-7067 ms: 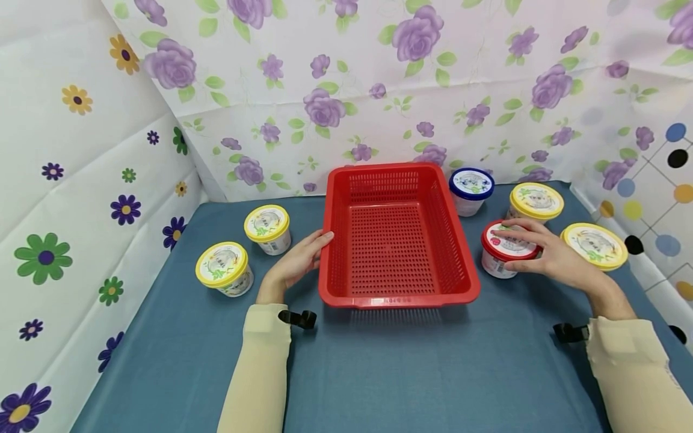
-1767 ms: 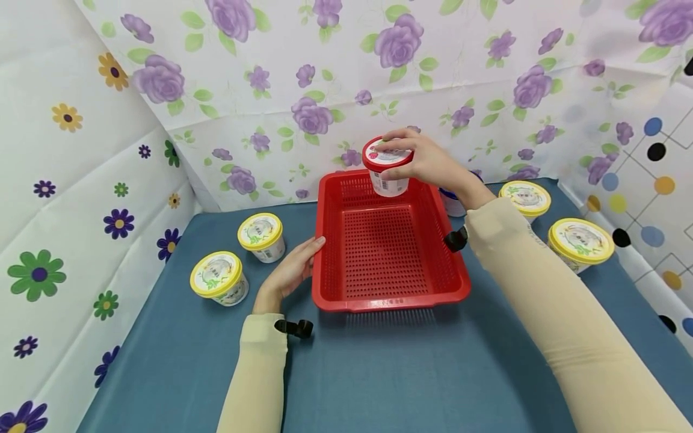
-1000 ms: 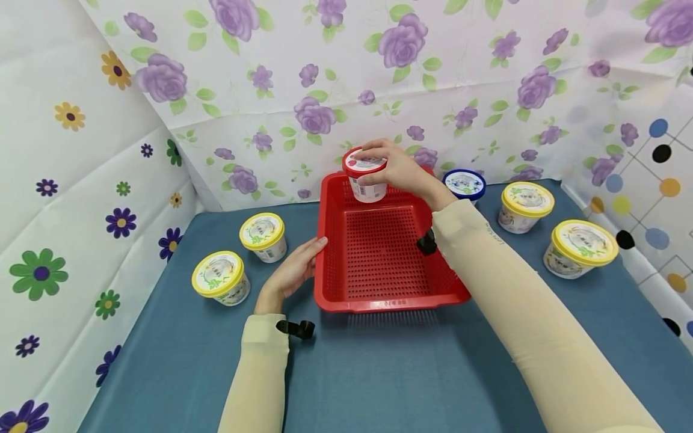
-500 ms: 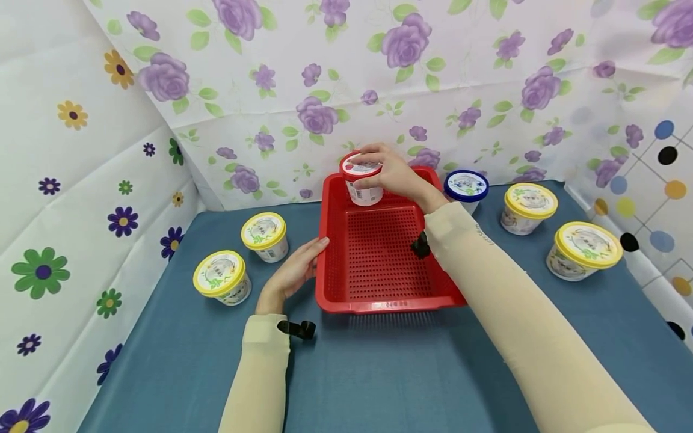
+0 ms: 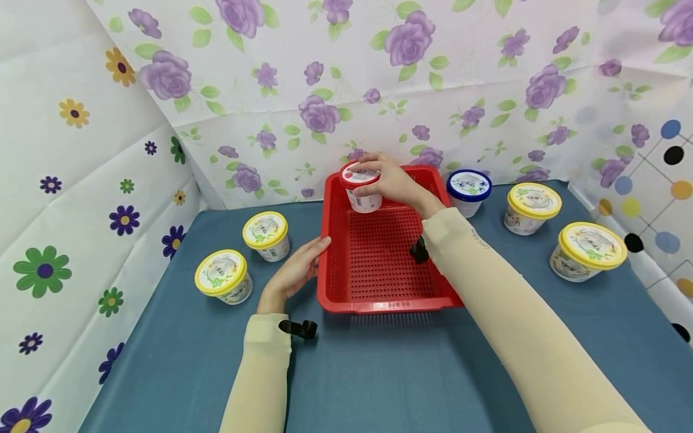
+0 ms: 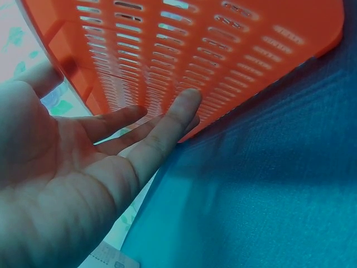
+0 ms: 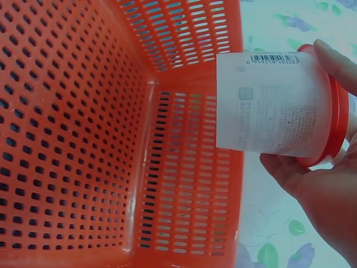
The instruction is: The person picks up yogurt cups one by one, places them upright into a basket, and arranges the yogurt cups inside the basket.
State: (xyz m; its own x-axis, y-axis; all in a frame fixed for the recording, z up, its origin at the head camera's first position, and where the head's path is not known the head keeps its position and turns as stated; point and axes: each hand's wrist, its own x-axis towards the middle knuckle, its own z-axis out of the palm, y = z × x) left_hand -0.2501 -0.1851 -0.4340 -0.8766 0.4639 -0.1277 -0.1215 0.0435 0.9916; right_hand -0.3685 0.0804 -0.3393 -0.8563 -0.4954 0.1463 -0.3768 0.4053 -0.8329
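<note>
Over the far left corner of the red basket (image 5: 397,307), the head view shows the right hand (image 5: 394,180) gripping a red-lidded tub (image 5: 363,200) around its top. Should the lid be loose, such a hold could let the body drop; a path too near the corner could catch its base on the wall. Beside the basket's left side, the left hand (image 5: 294,272) touches the rim; a hard push there might slide the basket across the desk (image 5: 379,379). The visible basket floor shows only perforations, the forearm hiding part. Outside it stand a blue-lidded tub (image 5: 468,186) and four yellow-lidded tubs (image 5: 265,231), contents hidden by their lids.

From the left wrist, the fingers lie extended along the slotted outer wall, not clenched.

From the right wrist, digits pinch the red lid from opposite sides, the base seemingly suspended above the floor; its pale, barcoded side conceals the contents.
</note>
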